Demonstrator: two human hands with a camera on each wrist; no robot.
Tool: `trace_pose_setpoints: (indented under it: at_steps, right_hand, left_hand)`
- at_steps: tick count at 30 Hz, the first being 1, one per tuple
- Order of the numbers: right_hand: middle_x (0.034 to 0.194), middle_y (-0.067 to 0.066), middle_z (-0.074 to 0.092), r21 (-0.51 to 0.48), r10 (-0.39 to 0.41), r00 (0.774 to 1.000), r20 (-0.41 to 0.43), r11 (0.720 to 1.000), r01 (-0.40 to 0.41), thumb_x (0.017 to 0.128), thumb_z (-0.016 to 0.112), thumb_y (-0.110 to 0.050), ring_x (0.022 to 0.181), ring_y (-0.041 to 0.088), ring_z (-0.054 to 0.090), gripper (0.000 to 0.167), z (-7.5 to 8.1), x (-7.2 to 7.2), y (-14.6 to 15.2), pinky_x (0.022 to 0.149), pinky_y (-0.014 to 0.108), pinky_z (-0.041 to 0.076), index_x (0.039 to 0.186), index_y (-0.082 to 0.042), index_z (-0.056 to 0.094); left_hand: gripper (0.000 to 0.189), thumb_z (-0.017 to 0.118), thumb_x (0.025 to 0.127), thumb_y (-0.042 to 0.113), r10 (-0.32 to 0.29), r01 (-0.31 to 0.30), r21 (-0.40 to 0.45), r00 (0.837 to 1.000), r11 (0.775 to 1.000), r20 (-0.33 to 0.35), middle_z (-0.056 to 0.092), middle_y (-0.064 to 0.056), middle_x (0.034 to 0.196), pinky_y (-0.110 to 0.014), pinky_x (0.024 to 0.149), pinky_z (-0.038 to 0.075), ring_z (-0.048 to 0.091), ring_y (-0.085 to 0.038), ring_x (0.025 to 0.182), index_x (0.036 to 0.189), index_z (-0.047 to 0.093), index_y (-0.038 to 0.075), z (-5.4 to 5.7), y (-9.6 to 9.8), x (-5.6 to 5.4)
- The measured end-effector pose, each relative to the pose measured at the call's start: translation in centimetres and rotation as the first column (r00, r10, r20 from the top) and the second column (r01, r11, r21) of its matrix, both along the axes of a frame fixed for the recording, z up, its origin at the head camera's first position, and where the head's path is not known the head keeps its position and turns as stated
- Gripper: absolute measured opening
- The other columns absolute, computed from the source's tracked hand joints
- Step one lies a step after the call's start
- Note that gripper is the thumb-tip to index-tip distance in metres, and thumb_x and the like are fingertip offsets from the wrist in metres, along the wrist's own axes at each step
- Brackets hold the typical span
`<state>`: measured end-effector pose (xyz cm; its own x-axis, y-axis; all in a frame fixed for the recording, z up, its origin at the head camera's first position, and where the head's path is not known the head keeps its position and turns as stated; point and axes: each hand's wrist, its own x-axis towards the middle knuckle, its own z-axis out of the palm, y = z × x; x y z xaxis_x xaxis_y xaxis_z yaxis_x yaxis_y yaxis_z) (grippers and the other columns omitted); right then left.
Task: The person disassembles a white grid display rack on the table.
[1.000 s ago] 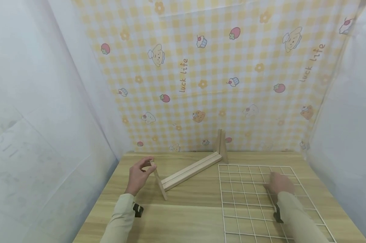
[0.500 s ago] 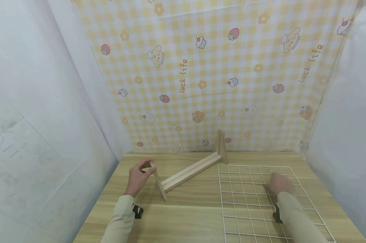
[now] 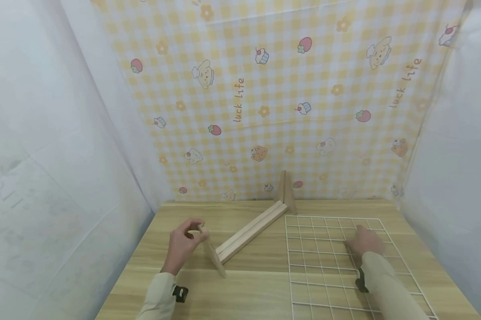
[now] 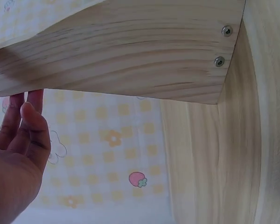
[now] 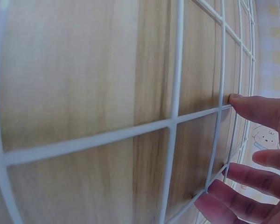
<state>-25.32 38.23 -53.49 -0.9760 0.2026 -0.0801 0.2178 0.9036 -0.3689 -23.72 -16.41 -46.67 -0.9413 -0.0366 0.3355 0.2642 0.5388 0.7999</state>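
A pale wooden stand [image 3: 251, 233], a long ledge between two upright end boards, lies slantwise on the table. My left hand [image 3: 183, 246] pinches the top of its near-left end board [image 3: 214, 258]. Seen close in the left wrist view, that board [image 4: 126, 56] has two screws near its lower end, and several fingers of my left hand [image 4: 21, 154] curl at its tip. To the right, a white wire grid panel [image 3: 316, 254] lies flat. My right hand [image 3: 365, 242] rests on it; in the right wrist view, thumb and spread fingertips of the right hand [image 5: 256, 182] touch the wires.
The wood-grain table [image 3: 240, 293] ends at a yellow checked cloth [image 3: 260, 133] hanging behind it. The stand's far end board [image 3: 289, 193] rises near that cloth. White sheets [image 3: 36, 178] close off both sides.
The stand's left end has come toward me with my left hand, so its ledge slants more steeply. My right hand remains at the same spot on the grid.
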Motion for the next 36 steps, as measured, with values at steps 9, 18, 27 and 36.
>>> trace_pose_setpoints:
  at_steps: [9,18,27,36]
  right_hand:
    - [0.091,0.032,0.066,-0.031,-0.039,0.999,0.010,0.999,0.039,0.081,0.071,-0.031,0.069,0.035,0.065,0.064,-0.1,-0.7,-0.3,0.052,0.041,0.054,0.121,0.015,0.050]
    - [0.083,0.026,0.065,-0.063,-0.047,0.999,0.000,0.997,0.047,0.082,0.072,-0.028,0.064,0.030,0.062,0.057,-0.1,-1.2,-1.3,0.050,0.037,0.052,0.112,0.016,0.051]
    - [0.083,0.025,0.065,-0.052,-0.054,0.998,0.015,0.997,0.054,0.083,0.068,-0.029,0.063,0.029,0.061,0.053,0.1,-2.3,-2.3,0.050,0.035,0.050,0.111,0.013,0.052]
    - [0.083,0.025,0.064,-0.040,-0.049,0.998,0.032,0.998,0.050,0.085,0.066,-0.032,0.065,0.030,0.060,0.057,-0.6,-4.0,-2.6,0.051,0.035,0.049,0.114,0.013,0.049]
  left_hand:
    - [0.036,0.090,0.071,0.015,-0.054,0.057,0.033,0.996,0.998,-0.072,0.074,-0.007,0.099,-0.017,0.060,0.050,0.058,-0.001,0.082,0.101,0.070,0.010,-0.3,2.3,2.8]
    - [0.040,0.092,0.063,0.019,-0.120,0.107,-0.066,0.963,0.992,-0.243,0.069,0.006,0.089,-0.020,0.055,0.051,0.055,0.004,0.080,0.093,0.066,0.012,-0.8,5.7,5.7]
    - [0.040,0.090,0.065,0.031,-0.248,0.217,-0.122,0.882,0.969,-0.400,0.067,0.003,0.084,-0.012,0.050,0.044,0.051,0.004,0.075,0.085,0.058,0.015,-1.3,9.1,7.2]
    - [0.043,0.090,0.063,0.032,-0.289,0.213,-0.200,0.795,0.956,-0.533,0.063,0.006,0.077,-0.001,0.055,0.034,0.044,0.001,0.066,0.083,0.058,0.013,-1.1,11.5,7.6]
